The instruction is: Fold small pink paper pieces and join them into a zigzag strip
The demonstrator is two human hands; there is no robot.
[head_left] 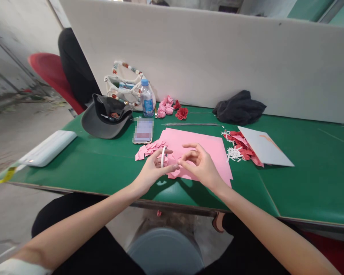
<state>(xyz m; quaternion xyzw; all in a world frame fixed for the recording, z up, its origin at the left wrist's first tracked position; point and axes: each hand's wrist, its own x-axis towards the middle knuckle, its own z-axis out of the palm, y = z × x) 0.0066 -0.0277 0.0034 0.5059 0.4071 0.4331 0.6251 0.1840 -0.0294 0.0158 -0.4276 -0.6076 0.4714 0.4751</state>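
While the spread left hand (151,169) bears a white ring (162,158), the right hand (201,166) pinches, contents indistinct, above pink paper (217,151).

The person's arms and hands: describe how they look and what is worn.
The left hand and right hand wear no gloves, and no watch or bracelet shows. A whitish sleeve covers the left arm near the picture's corner; the visible right forearm is bare.
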